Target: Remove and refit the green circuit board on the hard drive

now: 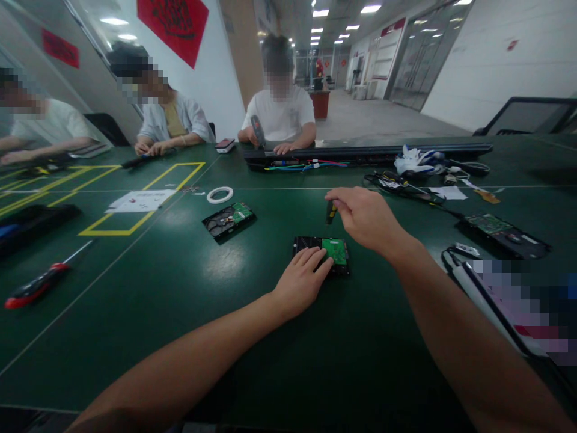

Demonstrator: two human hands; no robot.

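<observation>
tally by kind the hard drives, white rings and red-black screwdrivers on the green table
hard drives: 3 (left drive, middle drive under the left hand, right drive)
white ring: 1
red-black screwdriver: 1
total: 5

Nothing can be read clearly: the dark characters on the red poster [180, 30] and the print on the white sheet [140, 202] are blurred.

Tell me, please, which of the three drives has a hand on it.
The middle drive: the left hand lies on it; the drive by the white ring and the rightmost drive are untouched.
</observation>
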